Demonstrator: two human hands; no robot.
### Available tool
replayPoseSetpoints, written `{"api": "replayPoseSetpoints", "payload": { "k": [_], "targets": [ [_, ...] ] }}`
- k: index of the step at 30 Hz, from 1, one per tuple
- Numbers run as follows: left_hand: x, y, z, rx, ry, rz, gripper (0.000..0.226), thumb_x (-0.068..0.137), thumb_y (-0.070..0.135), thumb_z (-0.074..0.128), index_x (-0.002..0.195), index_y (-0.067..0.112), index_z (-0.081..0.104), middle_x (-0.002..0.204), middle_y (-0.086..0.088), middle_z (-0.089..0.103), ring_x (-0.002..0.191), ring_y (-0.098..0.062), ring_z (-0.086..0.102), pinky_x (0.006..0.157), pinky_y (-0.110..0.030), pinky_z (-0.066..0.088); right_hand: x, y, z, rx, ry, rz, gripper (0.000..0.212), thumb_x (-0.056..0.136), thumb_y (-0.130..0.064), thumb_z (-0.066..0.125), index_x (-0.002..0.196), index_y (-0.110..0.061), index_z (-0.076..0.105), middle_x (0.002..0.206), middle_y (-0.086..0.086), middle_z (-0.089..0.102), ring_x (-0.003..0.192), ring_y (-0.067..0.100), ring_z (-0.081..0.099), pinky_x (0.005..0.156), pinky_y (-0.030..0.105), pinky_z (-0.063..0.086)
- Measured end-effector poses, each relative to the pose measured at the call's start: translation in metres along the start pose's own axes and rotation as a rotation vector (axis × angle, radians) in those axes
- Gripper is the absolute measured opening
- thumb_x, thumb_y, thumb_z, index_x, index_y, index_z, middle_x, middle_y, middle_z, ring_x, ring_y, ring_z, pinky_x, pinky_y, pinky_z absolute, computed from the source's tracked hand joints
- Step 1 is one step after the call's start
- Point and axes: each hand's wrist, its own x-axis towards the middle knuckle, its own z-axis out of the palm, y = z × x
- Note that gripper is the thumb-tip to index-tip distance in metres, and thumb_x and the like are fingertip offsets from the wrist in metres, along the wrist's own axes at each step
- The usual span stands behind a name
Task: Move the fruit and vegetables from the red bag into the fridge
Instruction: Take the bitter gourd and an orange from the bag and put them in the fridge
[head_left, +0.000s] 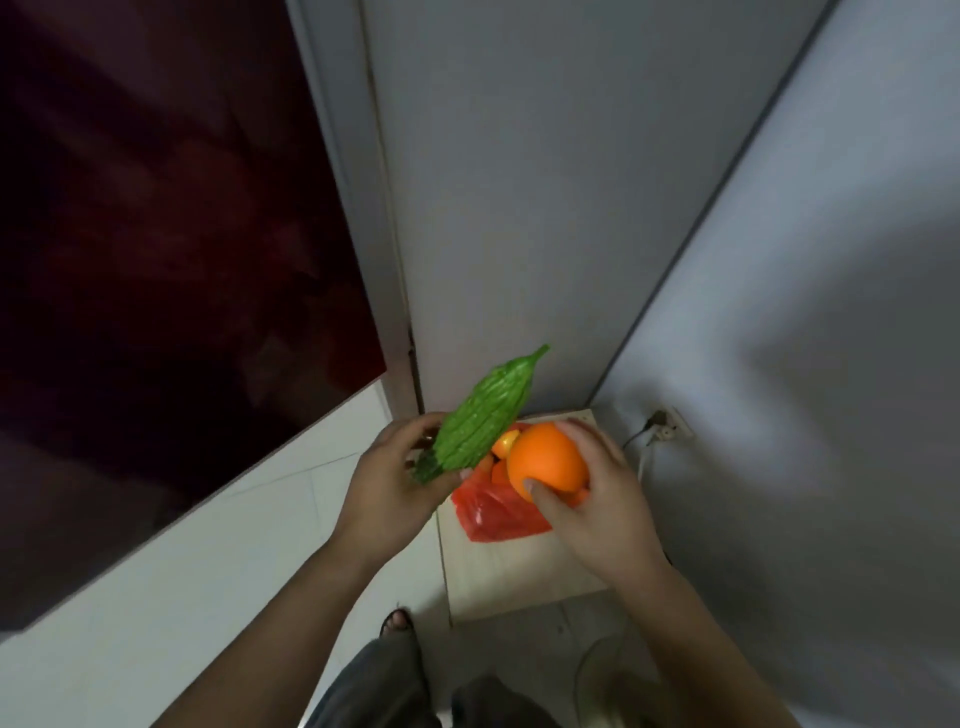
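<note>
Green bitter gourd (480, 415) gripped at its lower end by left hand (387, 480); right hand (597, 499) fingers curled round orange (545, 462), above red bag (493, 512) on tabletop (509, 577).

You are looking down on a pale wooden tabletop (514, 577) set in a corner of grey walls (493, 208). Just right of the tabletop, a wall socket (670, 427) sits low on the wall with a plug in it, and a white cable (643, 462) hangs from it. Left of the tabletop lie white floor tiles (208, 545). Below it is a pale round object (613, 680), too blurred to identify.
</note>
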Motion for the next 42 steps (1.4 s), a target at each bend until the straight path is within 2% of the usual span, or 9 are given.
{"api": "replayPoseSetpoints", "payload": {
  "k": [7, 10, 14, 17, 21, 26, 30, 36, 42],
  "targets": [
    [-0.071, -0.010, -0.009, 0.040, 0.187, -0.161, 0.057, 0.074, 0.025, 0.076, 0.101, 0.059, 0.039, 0.101, 0.033, 0.046, 0.089, 0.019, 0.049, 0.070, -0.002, 0.037, -0.019, -0.012, 0.016, 0.025, -0.207, -0.179, 0.066, 0.074, -0.037, 0.075, 0.131, -0.028, 0.044, 0.137, -0.011, 0.041, 0.120, 0.008, 0.040, 0.092, 0.022, 0.034],
    [-0.100, -0.018, -0.019, 0.061, 0.249, -0.227, 0.055, 0.074, 0.028, 0.075, 0.104, 0.057, 0.039, 0.103, 0.028, 0.048, 0.089, 0.018, 0.048, 0.072, -0.003, 0.036, -0.024, -0.028, 0.028, 0.012, -0.299, -0.247, 0.065, 0.076, -0.038, 0.072, 0.132, -0.029, 0.041, 0.139, -0.010, 0.038, 0.121, 0.011, 0.040, 0.090, 0.021, 0.033],
    [-0.130, -0.025, -0.034, 0.075, 0.352, -0.300, 0.050, 0.075, 0.029, 0.074, 0.114, 0.046, 0.047, 0.109, 0.015, 0.053, 0.093, 0.005, 0.051, 0.074, -0.007, 0.037, -0.031, -0.051, 0.042, 0.018, -0.418, -0.331, 0.066, 0.077, -0.041, 0.071, 0.134, -0.034, 0.038, 0.142, -0.012, 0.034, 0.120, 0.007, 0.038, 0.088, 0.020, 0.035],
    [-0.147, -0.029, -0.046, 0.114, 0.400, -0.323, 0.052, 0.076, 0.030, 0.074, 0.123, 0.033, 0.052, 0.108, 0.014, 0.052, 0.095, -0.003, 0.052, 0.074, -0.006, 0.037, -0.037, -0.068, 0.053, 0.021, -0.475, -0.379, 0.066, 0.077, -0.039, 0.071, 0.134, -0.031, 0.039, 0.142, -0.012, 0.033, 0.118, 0.004, 0.035, 0.089, 0.019, 0.034],
    [-0.175, -0.041, -0.069, 0.150, 0.433, -0.355, 0.054, 0.076, 0.032, 0.073, 0.126, 0.031, 0.051, 0.109, 0.012, 0.053, 0.095, -0.003, 0.052, 0.074, -0.006, 0.038, -0.050, -0.091, 0.071, 0.034, -0.526, -0.422, 0.065, 0.077, -0.037, 0.072, 0.133, -0.030, 0.040, 0.142, -0.011, 0.033, 0.115, 0.004, 0.036, 0.087, 0.019, 0.036],
    [-0.216, -0.061, -0.106, 0.142, 0.508, -0.437, 0.055, 0.076, 0.033, 0.073, 0.127, 0.029, 0.052, 0.108, 0.012, 0.052, 0.095, -0.005, 0.052, 0.079, -0.017, 0.043, -0.078, -0.125, 0.108, 0.065, -0.613, -0.461, 0.064, 0.076, -0.036, 0.072, 0.132, -0.032, 0.040, 0.139, -0.013, 0.034, 0.115, 0.008, 0.040, 0.087, 0.024, 0.045],
    [-0.252, -0.091, -0.150, 0.184, 0.515, -0.448, 0.055, 0.076, 0.037, 0.072, 0.127, 0.031, 0.052, 0.107, 0.011, 0.053, 0.097, -0.009, 0.054, 0.084, -0.028, 0.049, -0.105, -0.164, 0.153, 0.057, -0.664, -0.490, 0.063, 0.075, -0.036, 0.073, 0.130, -0.032, 0.042, 0.137, -0.015, 0.035, 0.114, 0.008, 0.042, 0.088, 0.028, 0.048],
    [-0.315, -0.153, -0.246, 0.211, 0.580, -0.502, 0.054, 0.076, 0.039, 0.071, 0.126, 0.034, 0.051, 0.108, 0.011, 0.055, 0.098, -0.008, 0.053, 0.081, -0.028, 0.049, -0.160, -0.248, 0.248, 0.046, -0.759, -0.558, 0.063, 0.077, -0.041, 0.071, 0.130, -0.039, 0.037, 0.132, -0.027, 0.029, 0.113, 0.001, 0.039, 0.088, 0.020, 0.044],
    [-0.398, -0.211, -0.362, 0.201, 0.685, -0.590, 0.053, 0.076, 0.038, 0.072, 0.124, 0.036, 0.052, 0.108, 0.013, 0.055, 0.099, -0.007, 0.053, 0.084, -0.031, 0.049, -0.219, -0.352, 0.355, 0.068, -0.862, -0.623, 0.062, 0.077, -0.041, 0.070, 0.130, -0.039, 0.038, 0.137, -0.022, 0.031, 0.115, 0.004, 0.041, 0.088, 0.017, 0.042]
  ]
}}
